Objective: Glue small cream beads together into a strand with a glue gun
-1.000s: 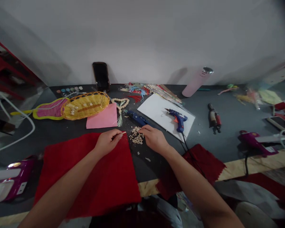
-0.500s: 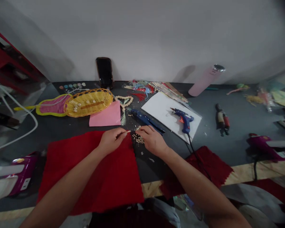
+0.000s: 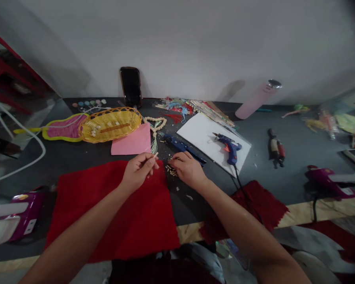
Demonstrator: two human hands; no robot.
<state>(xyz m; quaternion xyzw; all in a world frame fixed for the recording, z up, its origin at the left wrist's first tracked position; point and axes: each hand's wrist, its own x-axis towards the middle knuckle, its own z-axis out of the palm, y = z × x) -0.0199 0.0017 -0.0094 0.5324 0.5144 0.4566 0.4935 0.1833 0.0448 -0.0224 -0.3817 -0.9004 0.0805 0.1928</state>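
My left hand (image 3: pixel 138 169) is closed in a pinch over the far right part of a red cloth (image 3: pixel 121 221). Between its thumb and index finger is a short pale wooden stick (image 3: pixel 156 155), tip pointing up and right. My right hand (image 3: pixel 187 167) reaches down into a pile of small cut wooden pieces (image 3: pixel 172 171) on the dark table. Its fingers are drawn together, and whatever lies between them is hidden. Just beyond the right hand lies a dark blue long-handled tool (image 3: pixel 180 146). A bead string with a pale green tassel (image 3: pixel 154 144) lies beyond the left hand.
A yellow wicker basket (image 3: pixel 112 134) overlaps a pink sheet (image 3: pixel 130 146). On white board (image 3: pixel 195 128) rests a blue glue gun (image 3: pixel 231 150), its cord running toward me. A phone (image 3: pixel 130 86) and pink bottle (image 3: pixel 256 102) stand by the wall. Pliers (image 3: pixel 275 150) lie right.
My left hand has lifted slightly and moved left, away from my right hand, its stick now tilted upward. My right hand has dipped a little among the wooden pieces.
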